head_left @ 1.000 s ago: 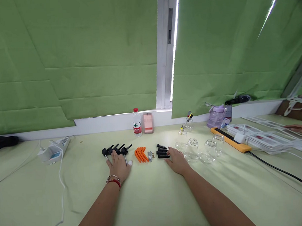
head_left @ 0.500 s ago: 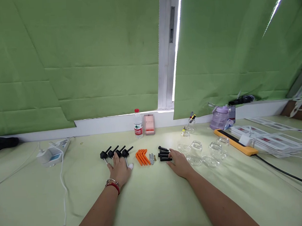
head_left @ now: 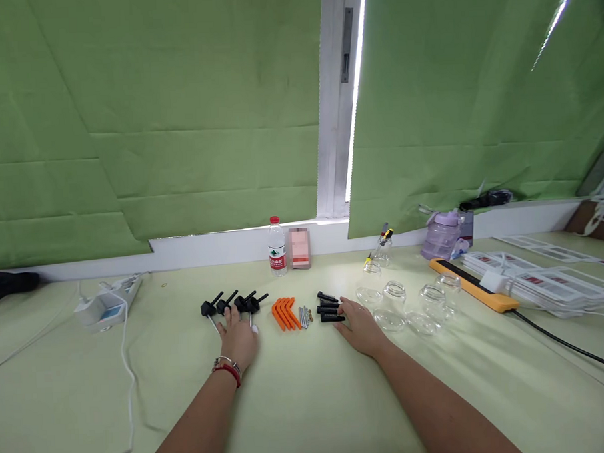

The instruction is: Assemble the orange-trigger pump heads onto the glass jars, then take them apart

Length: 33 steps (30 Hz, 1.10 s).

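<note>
My left hand [head_left: 238, 343] rests palm down at a row of several black plastic parts with angled pegs and metal rods [head_left: 208, 309]. Its fingertips touch the middle ones and hide some rods; its fingers are stretched out. My right hand [head_left: 360, 327] lies with fingers extended and thumb apart, its fingertips on the right ends of several black ribbed plastic pieces [head_left: 328, 307]. Between the hands are several bent orange pieces [head_left: 286, 314] laid side by side. Right of these lie thin silver pins or screws [head_left: 303, 318] and small brass-coloured bits [head_left: 310, 315].
Several clear glass jars [head_left: 394, 301] stand right of my right hand. Behind are a water bottle [head_left: 278, 251], a pink card-like item [head_left: 299, 248] and a purple jug [head_left: 441, 237]. An orange power strip [head_left: 475, 289] and printed sheets [head_left: 545, 289] lie right; a white power strip [head_left: 108, 308] lies left.
My left thumb has drawn in toward the fingers, and the rightmost black parts have shifted closer together. My right hand stays at the ribbed pieces. The view has turned slightly right.
</note>
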Each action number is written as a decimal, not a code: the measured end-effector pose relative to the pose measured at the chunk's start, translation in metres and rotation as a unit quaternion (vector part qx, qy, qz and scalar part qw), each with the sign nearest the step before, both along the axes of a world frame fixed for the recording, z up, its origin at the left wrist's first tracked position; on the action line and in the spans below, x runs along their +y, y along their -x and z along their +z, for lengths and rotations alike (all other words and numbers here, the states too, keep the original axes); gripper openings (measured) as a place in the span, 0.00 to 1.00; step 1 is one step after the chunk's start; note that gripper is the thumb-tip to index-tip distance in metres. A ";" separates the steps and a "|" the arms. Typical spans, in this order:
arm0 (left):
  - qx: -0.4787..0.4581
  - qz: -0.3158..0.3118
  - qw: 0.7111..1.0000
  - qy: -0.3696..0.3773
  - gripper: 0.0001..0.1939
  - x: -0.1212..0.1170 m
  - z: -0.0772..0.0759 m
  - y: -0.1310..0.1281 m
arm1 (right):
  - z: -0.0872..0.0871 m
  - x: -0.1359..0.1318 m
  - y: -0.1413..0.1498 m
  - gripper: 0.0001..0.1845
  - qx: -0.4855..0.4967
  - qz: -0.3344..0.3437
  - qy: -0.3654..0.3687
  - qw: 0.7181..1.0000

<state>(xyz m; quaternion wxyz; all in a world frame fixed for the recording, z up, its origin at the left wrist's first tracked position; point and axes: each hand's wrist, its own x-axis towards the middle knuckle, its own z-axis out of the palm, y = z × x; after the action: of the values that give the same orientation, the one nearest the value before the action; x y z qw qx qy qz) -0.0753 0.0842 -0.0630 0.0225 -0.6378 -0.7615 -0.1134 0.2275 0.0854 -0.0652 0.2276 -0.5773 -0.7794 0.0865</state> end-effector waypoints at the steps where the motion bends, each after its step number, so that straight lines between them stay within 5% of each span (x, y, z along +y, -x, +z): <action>1: 0.004 -0.002 1.000 -0.005 0.16 0.000 0.001 0.000 | 0.000 0.000 0.000 0.12 0.001 0.001 -0.001 1.000; 8: -0.005 -0.033 0.996 -0.087 0.16 -0.009 0.014 -0.003 | -0.002 0.001 -0.001 0.14 0.038 0.011 -0.013 0.999; 14: -0.159 -0.181 0.955 -0.176 0.16 -0.027 0.029 -0.011 | 0.012 -0.009 0.009 0.13 0.148 0.007 -0.093 0.985; 17: -0.208 -0.261 0.924 -0.184 0.14 -0.041 0.038 -0.024 | 0.024 -0.025 0.027 0.16 0.238 0.044 -0.077 0.967; 23: -0.213 -0.414 0.879 -0.106 0.14 -0.066 0.048 -0.051 | 0.037 -0.059 0.067 0.20 0.382 0.241 0.115 0.885; 27: -0.211 -0.486 0.846 -0.055 0.14 -0.068 0.043 -0.059 | 0.033 -0.065 0.076 0.20 0.452 0.234 0.176 0.843; 30: -0.240 -0.499 0.832 -0.029 0.11 -0.067 0.042 -0.058 | 0.030 -0.063 0.075 0.19 0.439 0.245 0.164 0.849; 33: -0.314 -0.474 0.822 0.032 0.09 -0.063 0.043 -0.051 | 0.029 -0.060 0.070 0.19 0.359 0.234 0.112 0.896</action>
<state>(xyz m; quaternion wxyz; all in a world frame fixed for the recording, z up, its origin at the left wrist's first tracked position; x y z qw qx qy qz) -0.0239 0.0215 -0.0201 -0.2950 -0.8502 -0.3344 -0.2800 0.1573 0.0251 -0.0367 0.3993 -0.3293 -0.7424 0.4255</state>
